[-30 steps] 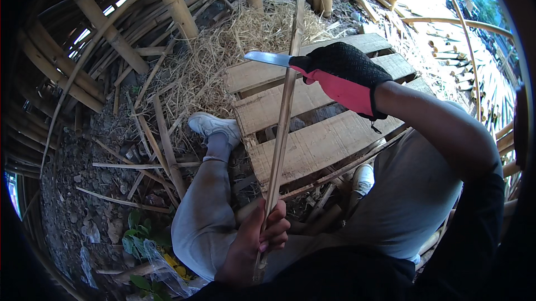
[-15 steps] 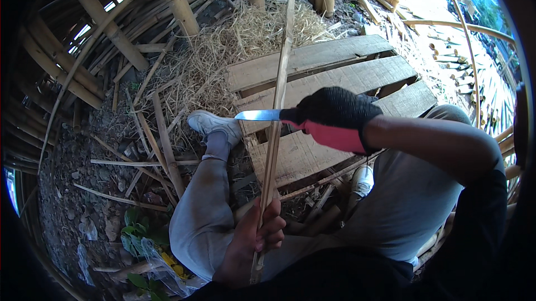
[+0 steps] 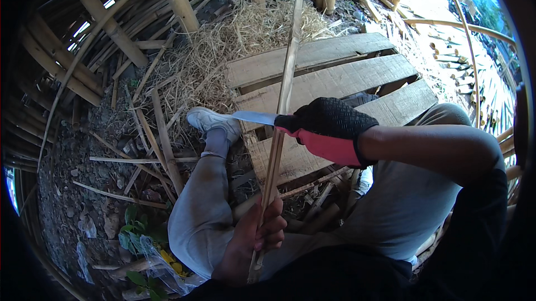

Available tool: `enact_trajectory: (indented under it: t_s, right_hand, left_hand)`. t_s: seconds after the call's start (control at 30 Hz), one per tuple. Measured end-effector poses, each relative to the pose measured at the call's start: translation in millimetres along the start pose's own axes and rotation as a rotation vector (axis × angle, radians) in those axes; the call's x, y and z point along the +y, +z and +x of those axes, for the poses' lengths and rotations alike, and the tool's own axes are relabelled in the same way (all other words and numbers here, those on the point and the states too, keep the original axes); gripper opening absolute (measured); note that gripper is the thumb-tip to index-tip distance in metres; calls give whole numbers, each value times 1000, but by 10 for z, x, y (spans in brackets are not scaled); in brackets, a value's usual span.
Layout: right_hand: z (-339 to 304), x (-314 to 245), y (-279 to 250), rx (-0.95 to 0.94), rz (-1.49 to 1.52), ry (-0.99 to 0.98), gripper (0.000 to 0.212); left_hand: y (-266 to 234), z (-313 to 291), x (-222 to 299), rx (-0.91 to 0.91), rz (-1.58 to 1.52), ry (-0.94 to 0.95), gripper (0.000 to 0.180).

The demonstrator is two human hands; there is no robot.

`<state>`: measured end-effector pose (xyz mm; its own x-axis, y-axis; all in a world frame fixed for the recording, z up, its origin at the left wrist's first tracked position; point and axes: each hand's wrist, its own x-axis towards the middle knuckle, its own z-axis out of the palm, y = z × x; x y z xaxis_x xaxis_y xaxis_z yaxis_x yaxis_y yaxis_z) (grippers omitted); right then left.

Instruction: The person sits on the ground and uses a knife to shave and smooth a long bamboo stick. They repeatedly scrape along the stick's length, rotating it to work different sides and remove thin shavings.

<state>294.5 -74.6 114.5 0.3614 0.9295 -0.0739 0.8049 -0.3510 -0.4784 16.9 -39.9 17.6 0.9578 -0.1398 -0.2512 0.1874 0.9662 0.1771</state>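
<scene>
A long bamboo strip runs from my lap up and away, its far end leaning slightly right. My bare left hand is closed around its lower part. In a black and pink glove, my right hand grips a knife; the handle is mostly hidden in the fist. The knife's pale blade points left and lies across the strip, a little above the left hand. Whether the edge bites into the strip I cannot tell.
A slatted wooden pallet lies between my legs. Beyond it spreads a heap of bamboo shavings. Upright bamboo poles stand behind. Loose strips lie on the ground at left, near a plastic bag. Cut bamboo pieces lie at far right.
My gloved right hand has moved slightly down along the strip with the knife. The strip's far end has shifted a little to the right; my left hand keeps its hold.
</scene>
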Motion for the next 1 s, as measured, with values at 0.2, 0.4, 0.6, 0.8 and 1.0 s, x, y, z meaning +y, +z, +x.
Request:
enact_trajectory:
  t_s: [0.2, 0.4, 0.6, 0.8, 1.0]
  right_hand:
    - [2, -291, -116, -111, 10, 61, 51]
    - [-33, -266, -121, -109, -90, -167, 36]
    - [177, -105, -69, -224, 70, 83, 43]
    - [136, -226, -177, -324, 71, 23, 34]
    - [-157, -288, -46, -310, 59, -121, 30]
  left_hand:
    - [-67, -122, -48, -91, -106, 32, 45]
    - [-99, -127, -25, -122, -101, 52, 42]
    - [-83, -126, -32, -84, -105, 40, 42]
    - [-76, -131, -43, -24, -106, 41, 42]
    - [-97, -88, -24, -55, -100, 11, 43]
